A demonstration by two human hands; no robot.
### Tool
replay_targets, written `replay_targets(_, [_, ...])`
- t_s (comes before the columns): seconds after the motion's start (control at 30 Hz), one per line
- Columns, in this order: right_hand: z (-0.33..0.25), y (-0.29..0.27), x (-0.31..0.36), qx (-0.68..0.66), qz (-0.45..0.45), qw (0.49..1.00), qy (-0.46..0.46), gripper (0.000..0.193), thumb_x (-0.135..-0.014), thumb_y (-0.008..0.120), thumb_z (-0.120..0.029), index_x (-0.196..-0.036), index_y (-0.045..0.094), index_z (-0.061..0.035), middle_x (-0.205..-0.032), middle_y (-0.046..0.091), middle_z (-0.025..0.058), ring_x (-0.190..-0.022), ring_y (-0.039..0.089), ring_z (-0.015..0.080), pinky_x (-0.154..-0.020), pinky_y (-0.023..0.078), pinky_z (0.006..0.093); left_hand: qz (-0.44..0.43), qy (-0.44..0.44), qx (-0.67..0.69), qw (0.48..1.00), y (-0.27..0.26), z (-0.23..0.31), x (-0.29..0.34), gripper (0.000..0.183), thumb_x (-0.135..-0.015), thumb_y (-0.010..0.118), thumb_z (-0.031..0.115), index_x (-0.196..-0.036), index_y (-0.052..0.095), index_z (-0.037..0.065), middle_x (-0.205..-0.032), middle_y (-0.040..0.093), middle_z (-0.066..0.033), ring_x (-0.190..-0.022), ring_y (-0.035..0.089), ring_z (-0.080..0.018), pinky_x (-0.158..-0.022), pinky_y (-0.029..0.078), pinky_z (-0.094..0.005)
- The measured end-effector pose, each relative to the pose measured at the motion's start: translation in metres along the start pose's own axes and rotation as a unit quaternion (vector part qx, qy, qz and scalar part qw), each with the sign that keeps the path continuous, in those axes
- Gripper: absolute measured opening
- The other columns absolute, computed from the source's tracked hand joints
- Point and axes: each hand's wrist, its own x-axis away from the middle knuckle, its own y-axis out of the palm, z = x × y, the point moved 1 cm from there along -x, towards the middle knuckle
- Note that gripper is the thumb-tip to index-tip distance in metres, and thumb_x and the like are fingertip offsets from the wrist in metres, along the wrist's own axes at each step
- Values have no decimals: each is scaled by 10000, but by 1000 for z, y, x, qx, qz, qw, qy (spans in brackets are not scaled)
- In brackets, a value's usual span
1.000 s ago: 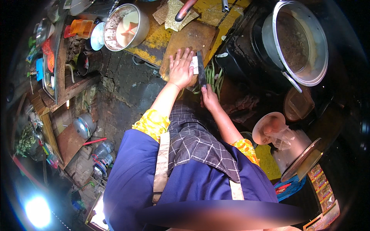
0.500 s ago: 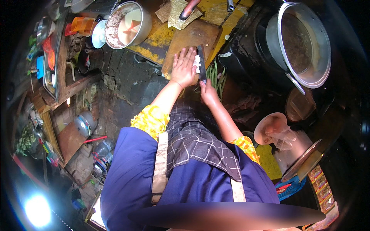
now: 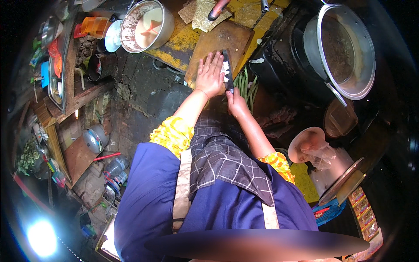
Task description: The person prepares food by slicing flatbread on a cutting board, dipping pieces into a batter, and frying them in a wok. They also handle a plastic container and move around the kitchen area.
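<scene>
My right hand (image 3: 236,103) is closed round the handle of a knife (image 3: 229,72), its dark blade pointing away from me. Flat on a worn wooden cutting board (image 3: 220,38) lies my left hand (image 3: 210,77), fingers stretched out, beside the blade. Small white chopped pieces (image 3: 225,70) show between that hand and the knife; anything under the palm is hidden. Long green beans (image 3: 249,89) lie just right of the knife.
A metal pot (image 3: 165,32) holding pale batter stands at the far left of the board. At the right, a large pan (image 3: 310,48) sits on a dark stove. Flat brown textured sheets (image 3: 205,19) lie beyond the board. A white bowl (image 3: 297,146) is near my right forearm.
The whole view has shifted slightly. Both hands keep nearly the same places on the board, with the knife still beside the left fingers.
</scene>
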Motion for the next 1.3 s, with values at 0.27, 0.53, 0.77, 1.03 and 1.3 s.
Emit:
replay_targets(0.27, [19, 0, 16, -16, -28, 999, -3, 382, -913, 393, -359, -1015, 404, 9, -754, 551, 315, -762, 528, 493, -655, 414, 510, -3, 0, 18, 1000, 0, 0, 0, 588, -873, 397, 290, -1381, 214, 60, -1451, 182, -87, -1350, 112, -282, -1077, 64, -475])
replay_targets(0.53, [26, -19, 7, -15, -6, 1000, 5, 398, -919, 392, -385, -1039, 421, -7, -580, 507, 148, -505, 504, 265, -470, 390, 366, 8, -31, 130, 991, -5, -11, -6, 593, -857, 467, 269, -1369, 247, 66, -1445, 190, -105, -1346, 123, -290, -1077, 103, -460])
replay_targets(0.77, [3, -19, 1, 92, 33, 995, -22, 369, -911, 387, -344, -1023, 402, 8, -767, 562, 319, -763, 535, 493, -666, 412, 532, -12, -22, 41, 999, -3, -11, -2, 576, -881, 417, 309, -1377, 228, 85, -1454, 163, -87, -1348, 105, -295, -1079, 99, -461])
replay_targets(1.03, [-16, -19, -13, 76, 10, 997, -23, 340, -905, 404, -320, -992, 393, 9, -753, 551, 331, -753, 528, 502, -659, 411, 541, -1, -19, 23, 1000, -1, -12, -2, 588, -877, 414, 310, -1378, 221, 69, -1452, 166, -95, -1347, 114, -291, -1081, 103, -452])
replay_targets(1.3, [-4, -10, 3, 115, 33, 991, -55, 333, -906, 408, -323, -993, 396, -1, -730, 553, 317, -717, 532, 497, -626, 417, 545, 9, -19, 21, 1000, 3, -13, -2, 619, -877, 412, 332, -1377, 199, 35, -1448, 166, -123, -1345, 119, -299, -1081, 103, -449])
